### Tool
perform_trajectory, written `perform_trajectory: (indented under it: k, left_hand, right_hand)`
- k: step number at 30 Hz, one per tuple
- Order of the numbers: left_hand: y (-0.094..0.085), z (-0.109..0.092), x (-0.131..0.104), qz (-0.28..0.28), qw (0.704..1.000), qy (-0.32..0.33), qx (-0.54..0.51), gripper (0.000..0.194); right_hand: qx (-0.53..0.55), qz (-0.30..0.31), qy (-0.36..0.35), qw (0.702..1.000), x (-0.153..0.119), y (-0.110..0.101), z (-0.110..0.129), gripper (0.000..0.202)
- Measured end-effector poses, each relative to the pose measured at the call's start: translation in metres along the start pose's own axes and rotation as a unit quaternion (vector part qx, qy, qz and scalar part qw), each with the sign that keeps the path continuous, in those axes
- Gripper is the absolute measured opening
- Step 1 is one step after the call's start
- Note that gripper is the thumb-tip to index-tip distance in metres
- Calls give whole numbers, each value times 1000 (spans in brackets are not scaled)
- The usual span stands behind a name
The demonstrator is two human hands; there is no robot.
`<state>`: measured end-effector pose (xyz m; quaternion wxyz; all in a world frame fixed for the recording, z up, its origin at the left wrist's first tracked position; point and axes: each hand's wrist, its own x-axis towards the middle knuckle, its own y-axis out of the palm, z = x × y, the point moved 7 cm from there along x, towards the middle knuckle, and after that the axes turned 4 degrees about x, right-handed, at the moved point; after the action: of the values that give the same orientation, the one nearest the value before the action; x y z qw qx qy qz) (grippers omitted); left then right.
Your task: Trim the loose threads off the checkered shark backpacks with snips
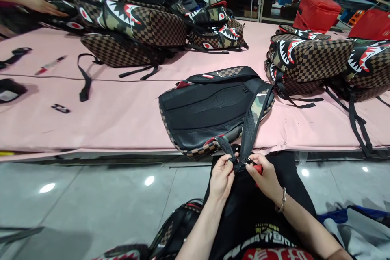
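Note:
A backpack (207,103) lies on the pink-covered table with its black padded back facing up and its bottom edge towards me. One black shoulder strap (252,124) hangs over the table's front edge. My left hand (223,175) pinches black webbing at the strap's lower end. Close beside it, my right hand (264,175) is closed around a small red-handled tool (258,169), its dark tip against the strap end. What kind of tool it is cannot be made out, and my fingers hide part of the webbing.
Checkered shark-mouth backpacks are piled at the back left (164,26) and right (323,59) of the pink table (122,122). Another person's hand (45,6) rests near the left pile. A red-and-white tool (51,65) lies at left. More bags (173,223) are on the floor.

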<state>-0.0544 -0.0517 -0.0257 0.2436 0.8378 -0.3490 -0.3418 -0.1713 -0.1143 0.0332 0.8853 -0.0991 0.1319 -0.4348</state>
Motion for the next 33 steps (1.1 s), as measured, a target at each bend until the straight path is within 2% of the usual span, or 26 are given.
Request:
perform_trajectory:
  k: [5, 14, 19, 24, 29, 31, 33]
  left_hand:
    - [-2, 2, 2, 17, 1000, 4, -5, 33]
    - [-6, 3, 2, 21, 999, 25, 27, 31]
    - [-6, 1, 2, 29, 998, 37, 43, 27]
    - [-7, -1, 4, 35, 996, 52, 69, 25]
    - [-8, 0, 6, 33, 996, 50, 63, 27]
    - [-9, 0, 5, 28, 996, 45, 66, 27]
    - [-8, -1, 4, 21, 996, 47, 76, 27]
  right_hand:
    - [-46, 4, -16, 999, -12, 5, -1, 36]
    - [-103, 12, -27, 994, -7, 9, -3, 36]
    - [-123, 29, -36, 991, -4, 9, 3, 35]
    - [-99, 44, -43, 993, -1, 9, 4, 35]
    - [1, 35, -10, 999, 1, 8, -5, 38]
    - [1, 35, -2, 999, 1, 8, -5, 38]
    - [-27, 38, -25, 999, 1, 7, 1, 36]
